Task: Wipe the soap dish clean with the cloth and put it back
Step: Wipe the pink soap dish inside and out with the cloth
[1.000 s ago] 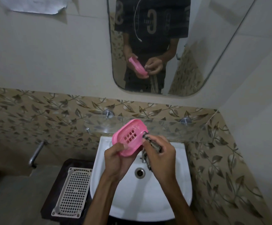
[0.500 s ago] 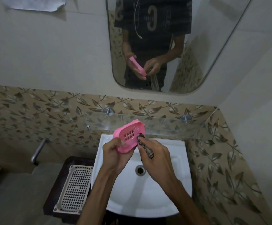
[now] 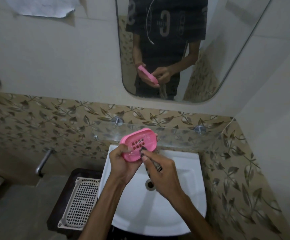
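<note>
The pink soap dish (image 3: pixel 138 144) is held tilted above the back edge of the white washbasin (image 3: pixel 184 201), just in front of the glass shelf (image 3: pixel 184 135), its slotted inside facing the camera. The left hand (image 3: pixel 121 163) grips it from below, thumb curled over the near rim, while the right hand (image 3: pixel 163 175) pinches a dark patterned cloth (image 3: pixel 155 164) whose tip touches the dish's floor by the slots. Left of the basin a white perforated tray (image 3: pixel 81 203) lies on a dark stand (image 3: pixel 78 174), and the wall mirror (image 3: pixel 227 54) above reflects both hands.

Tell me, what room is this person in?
Most likely a bathroom. There is a white sink with a drain, a wall mirror above it, and the left hand holds a pink soap dish over the sink.
</note>
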